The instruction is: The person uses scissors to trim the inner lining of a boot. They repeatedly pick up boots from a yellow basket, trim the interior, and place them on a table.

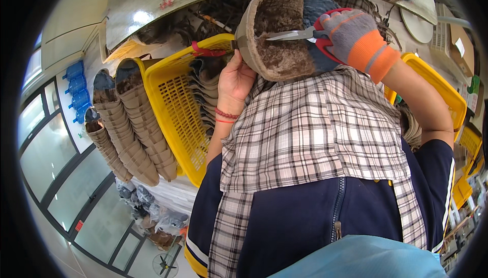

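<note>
Showing work apparently under way — one fleece-lined shoe upper [277,16] before the plaid apron [305,130], bare left hand [237,79] grasping its left side, gloved right hand [351,31] gripping red-handled scissors [292,35] — stacked uppers [123,130] alongside, completion untellable.

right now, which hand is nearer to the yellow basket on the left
Left. The left hand is beside the yellow basket, at the left edge of the fur-lined piece; the right hand is farther right, across the piece, holding scissors.
</note>
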`<state>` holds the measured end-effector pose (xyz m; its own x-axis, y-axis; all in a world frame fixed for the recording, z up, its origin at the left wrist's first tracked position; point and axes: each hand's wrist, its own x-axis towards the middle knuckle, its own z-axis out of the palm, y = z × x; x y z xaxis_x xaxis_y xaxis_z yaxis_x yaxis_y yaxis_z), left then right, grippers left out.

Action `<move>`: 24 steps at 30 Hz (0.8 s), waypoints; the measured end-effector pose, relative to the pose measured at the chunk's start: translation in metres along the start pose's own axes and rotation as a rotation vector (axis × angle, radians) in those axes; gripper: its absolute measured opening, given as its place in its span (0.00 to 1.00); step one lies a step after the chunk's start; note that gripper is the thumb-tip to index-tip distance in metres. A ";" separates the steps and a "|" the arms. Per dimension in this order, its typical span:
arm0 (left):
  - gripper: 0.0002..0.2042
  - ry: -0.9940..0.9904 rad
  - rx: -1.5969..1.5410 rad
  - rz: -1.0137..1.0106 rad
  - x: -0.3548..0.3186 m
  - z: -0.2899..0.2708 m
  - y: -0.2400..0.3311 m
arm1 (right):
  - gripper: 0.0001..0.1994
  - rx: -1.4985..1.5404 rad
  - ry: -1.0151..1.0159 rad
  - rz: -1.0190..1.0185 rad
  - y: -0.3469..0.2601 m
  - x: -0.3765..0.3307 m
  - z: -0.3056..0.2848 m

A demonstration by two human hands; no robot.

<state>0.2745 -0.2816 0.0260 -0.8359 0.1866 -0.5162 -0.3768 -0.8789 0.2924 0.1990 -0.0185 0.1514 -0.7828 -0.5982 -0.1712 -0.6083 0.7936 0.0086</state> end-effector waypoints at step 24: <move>0.17 -0.115 -0.003 0.022 -0.001 -0.021 -0.004 | 0.15 -0.019 -0.013 -0.004 -0.008 -0.016 0.010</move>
<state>0.2856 -0.2873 0.0083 -0.8841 0.2161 -0.4143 -0.3569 -0.8847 0.3000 0.2172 -0.0143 0.1442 -0.7787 -0.5998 -0.1841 -0.6139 0.7890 0.0261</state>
